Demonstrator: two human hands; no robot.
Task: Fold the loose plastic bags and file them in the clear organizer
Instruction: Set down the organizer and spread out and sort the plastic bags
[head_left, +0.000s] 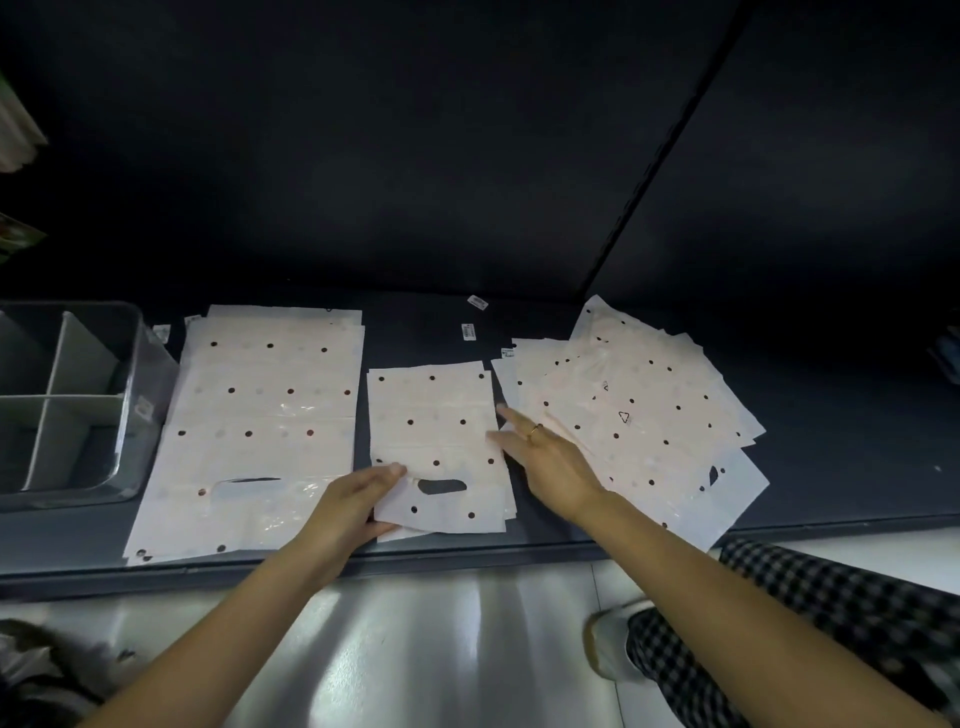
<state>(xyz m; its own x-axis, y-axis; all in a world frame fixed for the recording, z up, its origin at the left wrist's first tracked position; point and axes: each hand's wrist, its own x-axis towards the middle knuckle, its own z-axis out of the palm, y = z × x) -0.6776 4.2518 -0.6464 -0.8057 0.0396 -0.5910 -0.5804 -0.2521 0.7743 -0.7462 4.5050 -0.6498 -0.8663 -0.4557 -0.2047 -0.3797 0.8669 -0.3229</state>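
Observation:
White plastic bags with black dots lie on a dark shelf (831, 415). A narrow folded bag (434, 431) lies in the middle, its handle cut-out near me. My left hand (353, 504) pinches its near left corner between thumb and fingers. My right hand (545, 457), a ring on one finger, lies with straight fingers at the bag's right edge. A stack of flat large bags (260, 415) lies to the left, and a loose fanned pile of bags (649, 410) to the right. The clear organizer (130, 415) with white dividers stands at the far left.
Small barcode labels (469, 331) lie on the shelf behind the bags. A dark back panel rises behind the shelf. Below the shelf's front edge is a shiny pale floor (415, 649), with my checked trouser leg (831, 613) and a shoe at the lower right.

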